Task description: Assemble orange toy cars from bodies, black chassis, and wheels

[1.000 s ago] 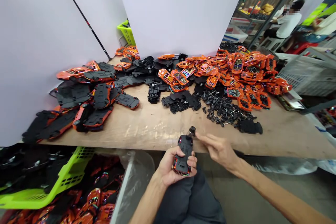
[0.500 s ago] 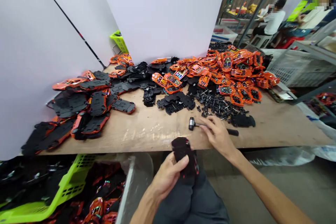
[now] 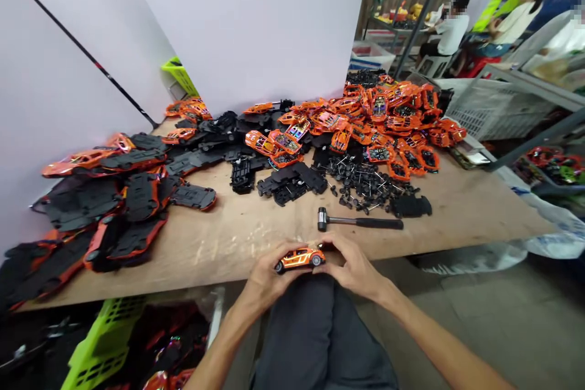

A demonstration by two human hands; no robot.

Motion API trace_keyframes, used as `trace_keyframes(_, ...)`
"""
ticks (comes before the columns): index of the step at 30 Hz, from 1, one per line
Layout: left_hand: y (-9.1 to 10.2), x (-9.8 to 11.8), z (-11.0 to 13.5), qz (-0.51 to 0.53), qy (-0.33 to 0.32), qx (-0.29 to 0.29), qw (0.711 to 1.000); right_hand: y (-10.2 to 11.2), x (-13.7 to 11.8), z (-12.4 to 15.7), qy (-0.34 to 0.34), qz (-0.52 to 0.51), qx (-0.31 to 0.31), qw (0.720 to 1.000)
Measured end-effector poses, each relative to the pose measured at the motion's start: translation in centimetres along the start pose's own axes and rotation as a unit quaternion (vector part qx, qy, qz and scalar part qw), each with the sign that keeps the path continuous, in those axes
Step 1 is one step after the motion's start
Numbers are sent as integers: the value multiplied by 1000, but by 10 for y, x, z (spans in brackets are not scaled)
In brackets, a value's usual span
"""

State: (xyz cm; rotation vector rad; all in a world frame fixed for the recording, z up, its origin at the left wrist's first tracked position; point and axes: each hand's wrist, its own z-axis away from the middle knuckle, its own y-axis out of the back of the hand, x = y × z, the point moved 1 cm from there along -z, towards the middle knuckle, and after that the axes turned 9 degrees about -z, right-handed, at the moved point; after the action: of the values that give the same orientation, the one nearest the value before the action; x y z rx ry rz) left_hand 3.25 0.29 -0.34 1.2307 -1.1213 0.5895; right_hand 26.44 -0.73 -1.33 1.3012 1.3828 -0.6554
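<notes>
An orange toy car (image 3: pixel 299 258) is held side-on at the table's front edge, above my lap. My left hand (image 3: pixel 267 271) is closed on its left end, and my right hand (image 3: pixel 350 265) grips its right end. Two wheels show along its lower side. Just beyond my hands a mallet (image 3: pixel 361 222) with a black head and dark handle lies flat on the table, touched by neither hand. Behind it sits a heap of small black wheels on axles (image 3: pixel 365 183), with a black car base (image 3: pixel 411 205) at its right.
Orange car bodies (image 3: pixel 402 109) are piled at the back right of the wooden table (image 3: pixel 247 237). Cars with black undersides up (image 3: pixel 141 195) cover its left part. Below stands a green basket (image 3: pixel 107 341). Two people (image 3: pixel 452 27) sit at the far right, near a metal rack (image 3: pixel 525 79).
My right hand has let go of the mallet and now holds the car together with my left. The car has turned from underside-up to side-on. The view has shifted to the right.
</notes>
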Motion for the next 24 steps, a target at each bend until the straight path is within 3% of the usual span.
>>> trace_keyframes(6, -18, -13, 6, -34, -49, 42, 997, -17, 7, 9, 83, 4, 72, 994)
trace_keyframes(10, -15, -12, 4, -11, -13, 41, 999, -16, 1, 6, 103, 36, 69, 992)
trace_keyframes(14, -12, -7, -4, 73, 67, 52, 994, -6, -21, -10, 70, 26, 27, 997)
trace_keyframes(18, -14, -1, -5, 132, 112, 65, 983, -5, -43, -18, 67, 24, 34, 997)
trace_keyframes(21, -17, 7, 5, 107, 116, 71, 985, -11, -38, -11, 53, 33, 70, 996)
trace_keyframes(24, -10, 11, 13, 44, 69, 45, 996, -16, -12, -2, -21, 21, 68, 997)
